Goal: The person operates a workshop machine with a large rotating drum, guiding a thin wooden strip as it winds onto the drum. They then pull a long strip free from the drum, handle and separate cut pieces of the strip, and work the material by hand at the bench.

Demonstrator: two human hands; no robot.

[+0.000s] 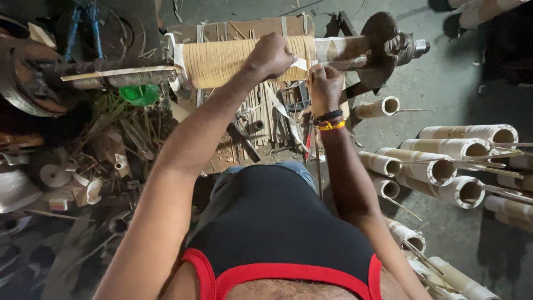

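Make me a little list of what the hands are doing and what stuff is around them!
left hand: fist resting on top of the tan tube wound on the horizontal spindle
right hand: pinching a pale strip at the tube's right end
wrist: dark and yellow bands
below hands: loose strips and tools
right side floor: finished paper tubes lying in a pile
left side: green object among scraps

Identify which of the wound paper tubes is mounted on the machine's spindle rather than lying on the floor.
The ribbed tan tube under the left hand; it sits horizontally on the spindle, while the other tubes lie loose on the floor at right.
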